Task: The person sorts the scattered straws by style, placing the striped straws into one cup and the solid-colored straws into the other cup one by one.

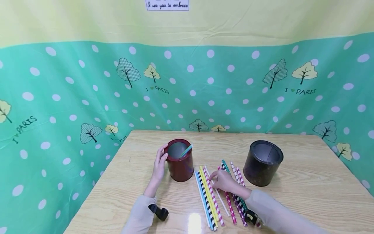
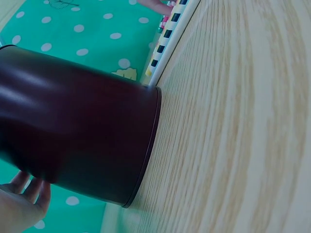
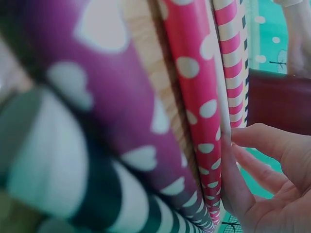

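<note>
A dark red canister (image 1: 180, 167) stands upright with a light blue-green straw (image 1: 187, 150) leaning inside it. My left hand (image 1: 159, 165) holds its left side, fingers bent against the wall near the rim. In the left wrist view, fingertips (image 2: 33, 190) touch the canister's dark wall. My right hand (image 1: 224, 180) is low over the straws on the table, thumb and index finger pinching a plain white straw (image 1: 219, 199). Beside that straw, in the right wrist view, lie a pink dotted straw (image 3: 197, 73) and a pink-striped straw (image 3: 230, 58).
Blue, black-striped and yellow straws (image 1: 211, 201) lie left of my right hand. Several patterned straws (image 1: 233, 175) lie under and beyond it. A black canister (image 1: 263, 167) stands at the right. A green dotted cloth (image 1: 210, 84) hangs behind the wooden table (image 1: 117, 195).
</note>
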Demonstrator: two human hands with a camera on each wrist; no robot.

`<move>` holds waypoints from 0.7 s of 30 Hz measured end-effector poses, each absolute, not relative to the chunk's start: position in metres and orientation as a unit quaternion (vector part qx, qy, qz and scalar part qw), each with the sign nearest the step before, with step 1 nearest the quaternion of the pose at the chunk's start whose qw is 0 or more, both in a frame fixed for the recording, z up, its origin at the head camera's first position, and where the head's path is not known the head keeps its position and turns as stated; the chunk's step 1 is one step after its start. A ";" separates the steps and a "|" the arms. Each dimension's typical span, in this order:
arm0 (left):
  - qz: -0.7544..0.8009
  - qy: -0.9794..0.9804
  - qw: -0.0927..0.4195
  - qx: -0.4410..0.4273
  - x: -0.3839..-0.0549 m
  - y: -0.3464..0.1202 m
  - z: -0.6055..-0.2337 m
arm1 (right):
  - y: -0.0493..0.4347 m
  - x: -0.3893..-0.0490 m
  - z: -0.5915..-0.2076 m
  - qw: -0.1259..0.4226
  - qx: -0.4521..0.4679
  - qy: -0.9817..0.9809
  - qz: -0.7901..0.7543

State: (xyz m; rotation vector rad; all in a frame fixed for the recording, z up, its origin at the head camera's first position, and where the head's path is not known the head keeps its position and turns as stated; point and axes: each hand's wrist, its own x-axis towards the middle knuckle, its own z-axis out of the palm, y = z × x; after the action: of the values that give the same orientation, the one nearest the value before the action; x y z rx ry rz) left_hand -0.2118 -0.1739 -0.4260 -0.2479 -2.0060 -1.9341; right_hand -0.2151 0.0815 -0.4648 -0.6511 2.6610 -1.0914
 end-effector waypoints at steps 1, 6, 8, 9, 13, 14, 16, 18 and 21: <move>-0.680 -0.707 0.172 -0.087 -0.212 -0.174 -0.426 | 0.082 -0.215 -0.464 0.098 -0.217 0.897 -0.372; -0.677 -0.710 0.173 -0.089 -0.213 -0.174 -0.427 | 0.084 -0.216 -0.459 0.103 -0.174 0.898 -0.392; -0.678 -0.709 0.172 -0.089 -0.214 -0.173 -0.427 | 0.087 -0.218 -0.457 0.097 -0.151 0.896 -0.405; -0.679 -0.708 0.172 -0.088 -0.213 -0.173 -0.427 | 0.088 -0.219 -0.457 0.094 -0.143 0.892 -0.418; -0.681 -0.707 0.172 -0.082 -0.212 -0.173 -0.427 | 0.090 -0.220 -0.451 0.080 -0.117 0.870 -0.472; -0.682 -0.707 0.171 -0.081 -0.212 -0.173 -0.427 | 0.090 -0.220 -0.450 0.080 -0.111 0.862 -0.487; -0.682 -0.707 0.170 -0.079 -0.212 -0.173 -0.428 | 0.089 -0.220 -0.445 0.077 -0.098 0.852 -0.508; -0.681 -0.708 0.169 -0.078 -0.212 -0.173 -0.428 | 0.088 -0.220 -0.440 0.081 -0.083 0.840 -0.529; -0.683 -0.706 0.170 -0.078 -0.212 -0.174 -0.428 | 0.087 -0.221 -0.431 0.086 -0.070 0.824 -0.555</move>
State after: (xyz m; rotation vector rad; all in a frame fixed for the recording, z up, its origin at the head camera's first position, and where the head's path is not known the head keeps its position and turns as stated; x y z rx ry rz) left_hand -0.2123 -0.1737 -0.4275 -0.2202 -2.0067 -1.9391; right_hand -0.2214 0.0868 -0.4313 -0.2075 2.4571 -1.6542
